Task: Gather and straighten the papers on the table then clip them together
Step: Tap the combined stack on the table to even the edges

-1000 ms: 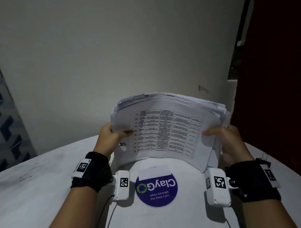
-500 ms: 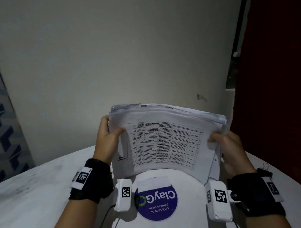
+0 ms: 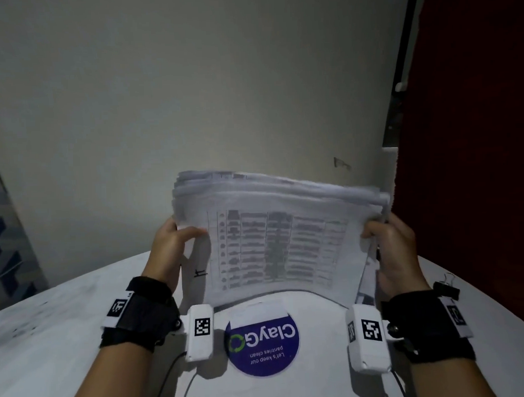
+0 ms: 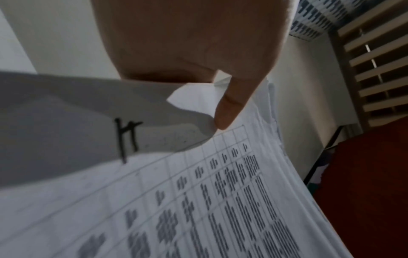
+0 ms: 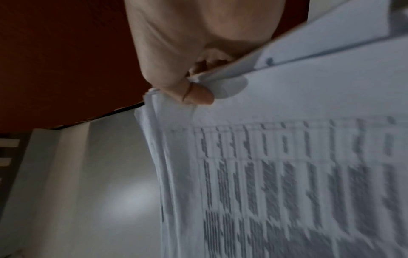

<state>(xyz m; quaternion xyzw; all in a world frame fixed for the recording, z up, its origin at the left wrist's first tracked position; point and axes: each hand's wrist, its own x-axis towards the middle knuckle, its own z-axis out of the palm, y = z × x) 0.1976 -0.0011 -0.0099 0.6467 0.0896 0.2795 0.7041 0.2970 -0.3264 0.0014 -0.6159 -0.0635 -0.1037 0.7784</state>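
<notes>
A thick stack of white papers printed with tables stands upright on its lower edge on the white table. My left hand grips its left side, thumb on the front sheet. My right hand grips the right side, thumb pressed on the front page. The top edges of the papers are fanned and uneven, and the stack looks motion-blurred. A black binder clip lies on the table behind my right wrist.
A round blue ClayGo sticker sits on the table between my wrists. A pale wall rises close behind the table. A dark red surface stands at the right, and a patterned panel at the left.
The stack has come more upright with its top edge lifted higher. Both hands have shifted up along its sides, keeping their hold.
</notes>
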